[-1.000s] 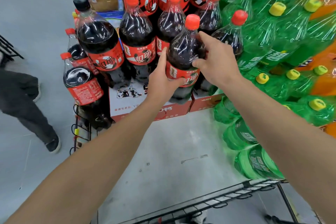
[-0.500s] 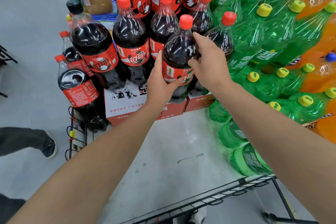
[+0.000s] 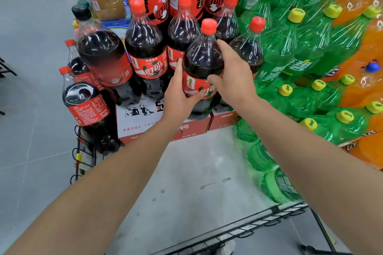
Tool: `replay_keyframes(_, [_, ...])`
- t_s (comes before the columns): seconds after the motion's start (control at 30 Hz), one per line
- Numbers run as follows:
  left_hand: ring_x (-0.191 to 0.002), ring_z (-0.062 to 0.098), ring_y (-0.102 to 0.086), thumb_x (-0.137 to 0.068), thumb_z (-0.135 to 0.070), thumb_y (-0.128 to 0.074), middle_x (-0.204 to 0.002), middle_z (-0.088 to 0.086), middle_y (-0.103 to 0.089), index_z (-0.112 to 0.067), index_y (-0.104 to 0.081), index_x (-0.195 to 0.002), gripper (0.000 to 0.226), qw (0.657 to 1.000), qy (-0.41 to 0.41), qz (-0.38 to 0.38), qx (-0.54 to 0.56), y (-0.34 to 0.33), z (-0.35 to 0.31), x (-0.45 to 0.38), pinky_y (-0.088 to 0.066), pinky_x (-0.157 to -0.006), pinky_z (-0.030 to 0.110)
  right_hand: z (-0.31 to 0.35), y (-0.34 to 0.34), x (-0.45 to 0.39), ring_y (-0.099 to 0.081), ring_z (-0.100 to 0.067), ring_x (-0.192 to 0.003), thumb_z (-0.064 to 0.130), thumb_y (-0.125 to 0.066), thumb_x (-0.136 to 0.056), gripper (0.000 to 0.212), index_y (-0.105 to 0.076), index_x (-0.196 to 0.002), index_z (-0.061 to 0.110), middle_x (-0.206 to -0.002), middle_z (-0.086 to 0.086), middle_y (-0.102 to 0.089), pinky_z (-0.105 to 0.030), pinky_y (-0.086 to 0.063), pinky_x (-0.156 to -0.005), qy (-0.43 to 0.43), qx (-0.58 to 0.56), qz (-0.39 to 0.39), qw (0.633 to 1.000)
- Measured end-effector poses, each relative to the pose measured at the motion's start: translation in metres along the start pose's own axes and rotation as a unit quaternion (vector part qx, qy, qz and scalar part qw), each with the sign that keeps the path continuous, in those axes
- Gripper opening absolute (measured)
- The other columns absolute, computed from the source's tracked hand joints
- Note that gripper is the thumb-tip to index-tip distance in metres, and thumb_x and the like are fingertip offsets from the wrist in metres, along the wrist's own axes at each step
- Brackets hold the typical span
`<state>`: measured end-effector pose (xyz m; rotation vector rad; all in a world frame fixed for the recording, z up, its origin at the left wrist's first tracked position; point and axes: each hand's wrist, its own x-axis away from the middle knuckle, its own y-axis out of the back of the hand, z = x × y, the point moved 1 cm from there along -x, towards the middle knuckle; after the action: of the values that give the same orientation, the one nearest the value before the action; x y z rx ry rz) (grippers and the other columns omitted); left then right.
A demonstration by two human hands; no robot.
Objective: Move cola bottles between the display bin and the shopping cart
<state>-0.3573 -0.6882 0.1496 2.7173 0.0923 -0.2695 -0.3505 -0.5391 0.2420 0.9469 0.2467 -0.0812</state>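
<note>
Both hands, left (image 3: 178, 97) and right (image 3: 232, 76), clamped round front cola (image 3: 202, 62); lift straight up to clear neighbours, then swing to near cart (image 3: 259, 225)

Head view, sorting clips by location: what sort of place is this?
Likely a supermarket aisle: stacked cola bottles on printed cartons, green soda bottles massed beside them, and a wire cart rim below.

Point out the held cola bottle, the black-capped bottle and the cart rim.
Held cola bottle (image 3: 204, 56): head view, on its dark shoulder.
Black-capped bottle (image 3: 99, 47): head view, on its upper body.
Cart rim (image 3: 259, 218): head view, on the wire edge.
</note>
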Motion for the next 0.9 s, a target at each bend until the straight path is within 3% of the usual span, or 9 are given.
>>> replay_keyframes(0.13, [-0.139,0.007,-0.043,-0.077,-0.029,-0.085,-0.153,-0.011,-0.043,-0.029,-0.018,-0.159,0.106,1.000,-0.010,0.002,0.021,0.003,0.005,0.002,-0.044,-0.110,0.044,0.001,0.000,0.003,-0.043,-0.024,-0.145,0.009,-0.078,-0.087,0.086,-0.033,-0.159,0.014,-0.161,-0.005,-0.042,-0.035,-0.034,-0.115,0.006,0.025,0.003,1.000])
replay_keyframes(0.33, [-0.136,-0.002,-0.043,-0.075,-0.032,-0.087,-0.150,-0.011,-0.047,-0.028,-0.024,-0.157,0.104,1.000,0.006,0.008,0.026,0.008,0.001,0.006,-0.045,-0.111,0.039,0.003,0.002,0.007,-0.041,-0.026,-0.145,0.010,-0.078,-0.087,0.085,-0.033,-0.159,0.014,-0.160,-0.007,-0.040,-0.034,-0.033,-0.114,0.009,0.035,0.007,0.999])
replay_keyframes(0.4, [-0.135,0.001,-0.046,-0.076,-0.028,-0.084,-0.149,-0.012,-0.048,-0.028,-0.026,-0.157,0.100,1.000,0.011,0.008,0.014,0.011,-0.003,0.007,-0.045,-0.111,0.038,0.003,0.003,0.010,-0.042,-0.026,-0.145,0.010,-0.077,-0.087,0.084,-0.033,-0.158,0.014,-0.160,-0.007,-0.039,-0.032,-0.033,-0.113,0.011,0.033,0.005,0.999])
replay_keyframes(0.57, [-0.116,0.005,-0.053,-0.086,-0.018,-0.074,-0.125,-0.022,-0.053,-0.024,-0.044,-0.146,0.068,0.999,0.002,-0.002,-0.046,0.020,-0.021,0.012,-0.048,-0.104,0.035,0.005,0.004,0.019,-0.049,-0.030,-0.136,0.011,-0.075,-0.087,0.076,-0.039,-0.154,0.012,-0.154,-0.009,-0.043,-0.038,-0.042,-0.106,0.020,0.044,-0.006,0.999])
replay_keyframes(0.67, [-0.123,0.010,-0.051,-0.089,-0.025,-0.070,-0.139,-0.011,-0.053,-0.022,-0.043,-0.148,0.065,0.996,-0.008,0.004,-0.091,0.029,-0.027,0.021,-0.045,-0.108,0.036,0.000,0.006,0.034,-0.050,-0.031,-0.133,0.017,-0.075,-0.087,0.070,-0.044,-0.150,0.011,-0.150,-0.009,-0.047,-0.041,-0.046,-0.104,0.029,0.058,-0.005,0.998])
replay_keyframes(0.73, [-0.129,0.013,-0.048,-0.091,-0.028,-0.069,-0.148,-0.001,-0.049,-0.019,-0.040,-0.151,0.068,0.992,-0.006,0.020,-0.124,0.034,-0.027,0.034,-0.040,-0.110,0.033,-0.010,0.006,0.051,-0.046,-0.032,-0.137,0.019,-0.074,-0.087,0.071,-0.045,-0.150,0.008,-0.151,-0.011,-0.047,-0.042,-0.041,-0.110,0.032,0.080,0.023,0.996])
replay_keyframes(0.9, [-0.138,0.022,-0.042,-0.093,-0.023,-0.066,-0.151,0.006,-0.046,-0.013,-0.041,-0.150,0.063,0.970,-0.031,0.078,-0.227,0.038,-0.031,0.077,-0.033,-0.108,0.029,-0.039,0.003,0.094,-0.046,-0.039,-0.138,0.033,-0.073,-0.081,0.074,-0.050,-0.144,0.001,-0.145,-0.019,-0.054,-0.048,-0.032,-0.121,0.078,0.200,0.100,0.972])
